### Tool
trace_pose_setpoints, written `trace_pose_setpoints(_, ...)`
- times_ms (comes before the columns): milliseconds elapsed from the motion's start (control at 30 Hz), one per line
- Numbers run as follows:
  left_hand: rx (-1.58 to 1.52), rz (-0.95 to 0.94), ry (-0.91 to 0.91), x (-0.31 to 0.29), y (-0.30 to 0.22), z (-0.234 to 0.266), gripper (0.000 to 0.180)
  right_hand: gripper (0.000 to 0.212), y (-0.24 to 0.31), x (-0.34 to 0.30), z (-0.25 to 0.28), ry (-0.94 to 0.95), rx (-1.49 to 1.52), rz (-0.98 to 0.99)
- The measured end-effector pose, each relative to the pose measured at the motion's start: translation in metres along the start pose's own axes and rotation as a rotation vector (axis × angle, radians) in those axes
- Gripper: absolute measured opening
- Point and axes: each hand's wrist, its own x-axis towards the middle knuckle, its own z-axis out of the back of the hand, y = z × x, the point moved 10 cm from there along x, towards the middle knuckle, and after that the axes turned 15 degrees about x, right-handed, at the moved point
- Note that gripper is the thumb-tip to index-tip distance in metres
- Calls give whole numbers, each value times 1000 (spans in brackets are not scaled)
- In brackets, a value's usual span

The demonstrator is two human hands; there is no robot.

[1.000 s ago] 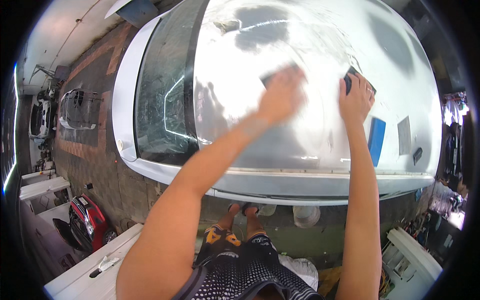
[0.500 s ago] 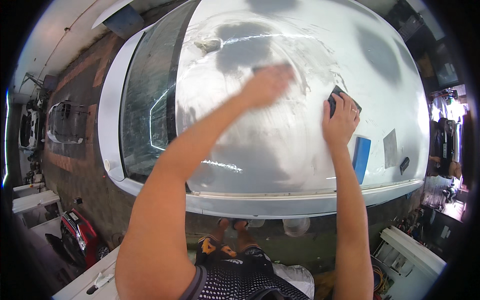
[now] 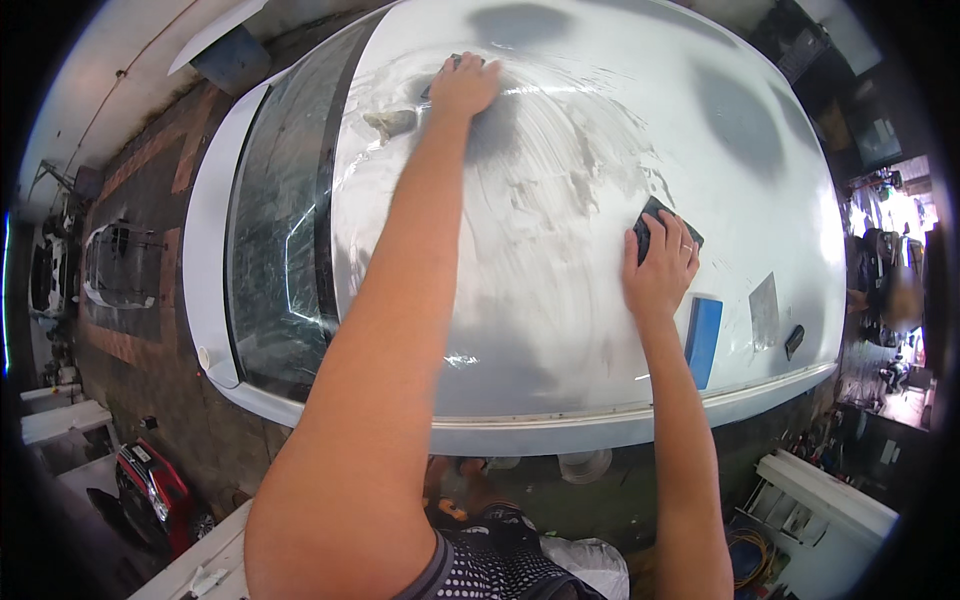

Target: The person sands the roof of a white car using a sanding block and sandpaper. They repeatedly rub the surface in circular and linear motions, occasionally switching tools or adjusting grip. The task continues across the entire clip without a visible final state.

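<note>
I look down on the wet, smeared white roof [image 3: 560,300] of a car. My left hand [image 3: 463,85] is stretched far forward and presses a dark pad [image 3: 452,64], mostly hidden under the fingers, near the roof's front edge. My right hand [image 3: 660,272] rests flat on a black sanding block [image 3: 652,222] at the right side of the roof. A blue block [image 3: 704,340] lies just beside my right wrist.
The windshield [image 3: 280,250] lies left of the roof. A grey sheet [image 3: 764,310] and a small black object [image 3: 794,341] sit near the roof's right edge. A crumpled grey rag [image 3: 392,122] lies by my left hand. A red machine [image 3: 150,490] stands on the floor at lower left.
My left hand has slid forward and to the left across the roof with its pad. My right hand has stayed on the black block, shifting slightly nearer to me.
</note>
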Motion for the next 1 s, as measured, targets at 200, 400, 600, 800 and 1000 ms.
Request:
trace_pose_setpoints(200,71,-413,-139,-71,-79,-53,80,36,-11,-10,7,20,-45,-21)
trace_pose_setpoints(400,31,362,17,27,93,-38,85,36,-1,-5,-2,21,-7,-22)
trace_pose_setpoints(600,37,434,13,22,134,-44,100,35,-5,-5,0,26,-18,-28)
trace_pose_setpoints(800,-122,309,145,64,190,-50,95,35,16,1,-4,27,45,-2)
trace_pose_setpoints(1000,-478,62,153,45,226,-69,81,35,2,-2,2,40,-17,2)
